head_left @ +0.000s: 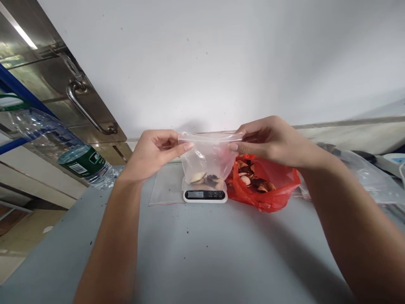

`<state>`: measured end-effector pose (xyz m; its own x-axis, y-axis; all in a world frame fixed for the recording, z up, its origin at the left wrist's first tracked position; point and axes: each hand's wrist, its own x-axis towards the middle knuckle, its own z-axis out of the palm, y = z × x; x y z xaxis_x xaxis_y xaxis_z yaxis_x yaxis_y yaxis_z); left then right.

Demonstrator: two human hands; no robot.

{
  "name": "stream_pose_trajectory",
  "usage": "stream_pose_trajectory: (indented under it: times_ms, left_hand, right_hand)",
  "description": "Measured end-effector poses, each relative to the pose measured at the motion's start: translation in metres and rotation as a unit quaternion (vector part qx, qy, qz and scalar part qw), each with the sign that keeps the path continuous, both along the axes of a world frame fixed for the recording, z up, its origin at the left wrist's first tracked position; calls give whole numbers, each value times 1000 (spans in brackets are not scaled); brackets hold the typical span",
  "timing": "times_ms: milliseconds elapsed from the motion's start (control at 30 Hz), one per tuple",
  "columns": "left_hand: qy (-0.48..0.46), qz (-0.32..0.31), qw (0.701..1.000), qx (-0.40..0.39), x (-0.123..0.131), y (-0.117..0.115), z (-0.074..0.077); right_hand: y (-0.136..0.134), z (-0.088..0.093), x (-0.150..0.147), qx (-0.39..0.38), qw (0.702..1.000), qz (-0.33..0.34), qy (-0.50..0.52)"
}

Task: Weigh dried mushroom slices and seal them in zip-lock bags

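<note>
My left hand [161, 147] pinches the upper left corner of a clear zip bag [205, 158]. The bag's upper right corner is gripped by my right hand [256, 141]. Pale and dark dried pieces [205, 179] lie in the bottom of the bag, which hangs upright over a small white digital scale [205, 196]. The scale's display appears to read 0.0. Whether the bag touches the scale cannot be made out. Just right of the scale, an open red plastic bag [275, 204] holds brown and pale pieces.
Flat clear bags [166, 185] lie left of the scale on the grey table [177, 261]. A large water bottle [79, 156] is at the left. More clear plastic bags [367, 173] lie at the right. A white wall [202, 63] rises behind the table.
</note>
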<state>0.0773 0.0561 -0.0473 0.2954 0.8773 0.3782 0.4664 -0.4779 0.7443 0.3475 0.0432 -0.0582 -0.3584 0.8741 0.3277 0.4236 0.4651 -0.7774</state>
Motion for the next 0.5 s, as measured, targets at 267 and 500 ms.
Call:
stream_pose_trajectory:
  times_ms: [267,500]
  left_hand:
    - [9,-54,998,7,0,1,1]
    - [1,-85,996,29,-1,2,1]
  right_hand:
    - [-1,5,2,-54,998,17,24]
    - [-5,7,-1,-63,997,20,34]
